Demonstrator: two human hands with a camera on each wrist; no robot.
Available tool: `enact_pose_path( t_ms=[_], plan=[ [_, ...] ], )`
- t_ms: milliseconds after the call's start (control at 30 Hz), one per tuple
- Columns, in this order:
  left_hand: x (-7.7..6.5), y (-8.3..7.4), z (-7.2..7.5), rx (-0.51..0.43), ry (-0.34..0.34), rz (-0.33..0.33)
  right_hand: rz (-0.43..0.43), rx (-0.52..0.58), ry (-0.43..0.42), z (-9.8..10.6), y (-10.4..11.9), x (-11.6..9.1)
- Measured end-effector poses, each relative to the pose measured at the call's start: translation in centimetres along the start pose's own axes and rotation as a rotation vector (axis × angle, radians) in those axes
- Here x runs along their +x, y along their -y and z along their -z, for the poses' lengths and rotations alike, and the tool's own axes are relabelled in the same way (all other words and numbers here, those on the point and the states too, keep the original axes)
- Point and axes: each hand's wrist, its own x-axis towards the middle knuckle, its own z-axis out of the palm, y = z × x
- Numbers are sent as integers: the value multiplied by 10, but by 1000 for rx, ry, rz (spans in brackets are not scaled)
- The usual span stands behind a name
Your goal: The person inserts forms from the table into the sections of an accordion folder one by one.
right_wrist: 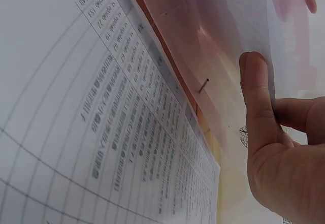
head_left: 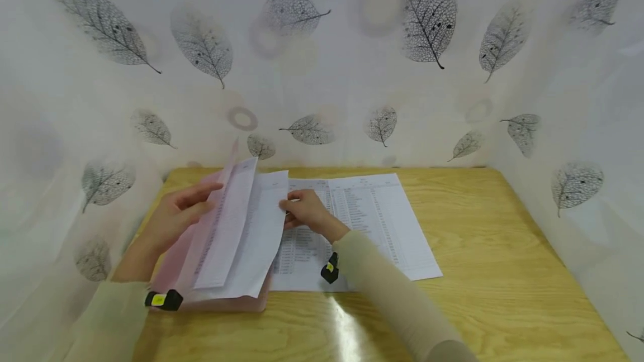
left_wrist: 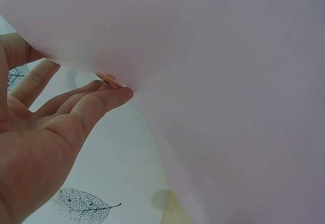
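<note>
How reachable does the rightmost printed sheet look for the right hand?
Probably yes: the rightmost printed sheet lies uncovered on its right side, though the right hand should first release the white page it pinches.

Soft light, tabletop (head_left: 347, 325) glare, blurred page (right_wrist: 101, 117)

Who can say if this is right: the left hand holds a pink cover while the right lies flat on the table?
No, not flat: the right hand pinches a white sheet, as the right wrist view shows; the left hand holds the pink cover.
</note>
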Motion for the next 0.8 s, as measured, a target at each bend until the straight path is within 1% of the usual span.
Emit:
enact_pose_path(
  t_ms=[133, 300, 433, 567, 700, 800],
  plan=[
    [0, 1, 0, -3, 2, 6, 10, 1, 6, -6, 0, -1],
    [-2, 2, 1, 0, 0, -11, 18, 7, 24, -12, -1, 0],
    [-4, 5, 2, -5, -9, -22, 18, -10, 32, -14, 0, -1],
    [-5, 6, 2, 1, -13, -13, 12, -36, 21, -14, 0, -3],
    [-5, 8, 1, 5, -10, -11, 11, -34, 10, -14, -5, -1],
    [-5, 8, 1, 8, -12, -18, 33, -38, 1, -16, -6, 1]
  ],
)
